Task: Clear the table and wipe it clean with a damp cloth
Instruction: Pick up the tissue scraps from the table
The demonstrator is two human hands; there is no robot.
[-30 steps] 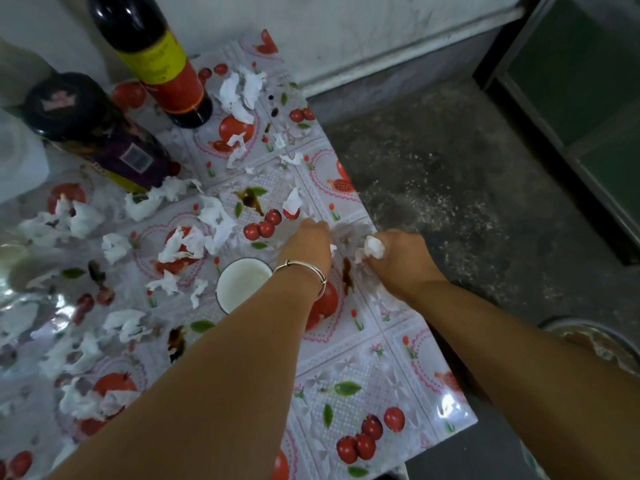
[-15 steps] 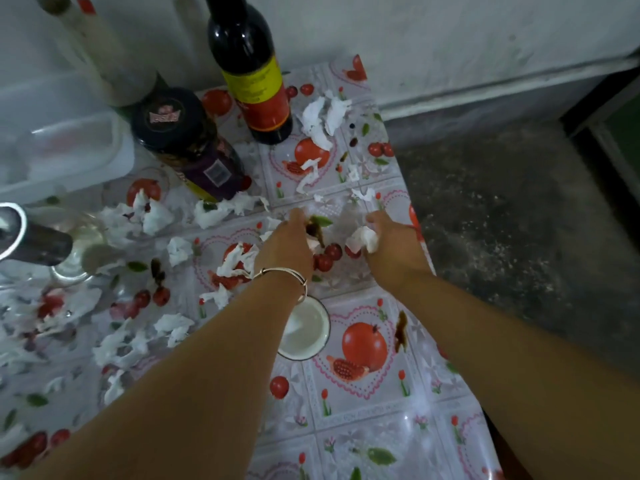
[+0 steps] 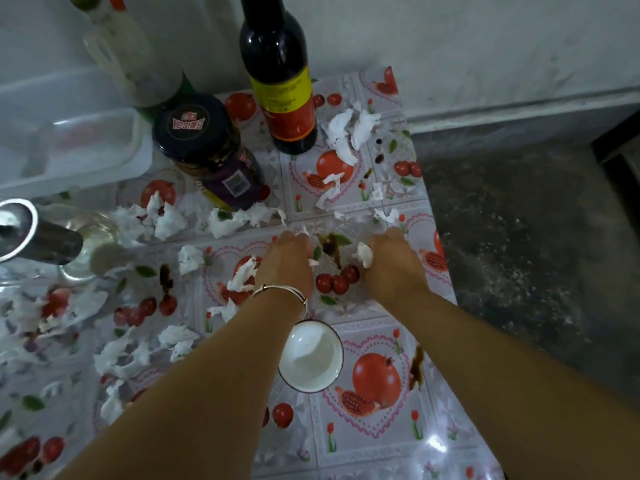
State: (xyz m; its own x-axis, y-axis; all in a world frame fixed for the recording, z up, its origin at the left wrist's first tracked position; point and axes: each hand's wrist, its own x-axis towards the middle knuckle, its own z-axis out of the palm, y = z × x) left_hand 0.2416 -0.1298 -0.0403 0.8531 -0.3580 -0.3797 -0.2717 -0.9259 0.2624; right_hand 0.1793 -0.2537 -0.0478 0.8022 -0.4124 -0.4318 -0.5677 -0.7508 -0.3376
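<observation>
Scraps (image 3: 341,133) of torn white tissue lie all over the desk (image 3: 391,441): a cluster near the far edge beside the bottle (image 3: 278,74), more left of the jar (image 3: 204,147), many toward the left edge. Judged very light, soft and limp; they should crush into a wad without resistance. Some touch dark stains (image 3: 330,245) and may be damp, so likely to tear or stick to the glossy cover.

Left hand (image 3: 285,261): fingers curled down onto the desk, a small scrap showing at the knuckles; whether it is actually pinched cannot be told. Right hand (image 3: 394,263): fingers curled round a tissue wad (image 3: 363,254), which pokes out at the thumb side.

Handling note: pinch each scrap from above at its raised crumpled part, or sweep several together with a flat palm, then gather. No firm grip needed.

Cup (image 3: 310,355) stands just beside the left wrist, near the forearm; judged rigid and tippable. Bottle and jar are heavier; take them round the body.

No cloth seen. Wiping not yet begun.
</observation>
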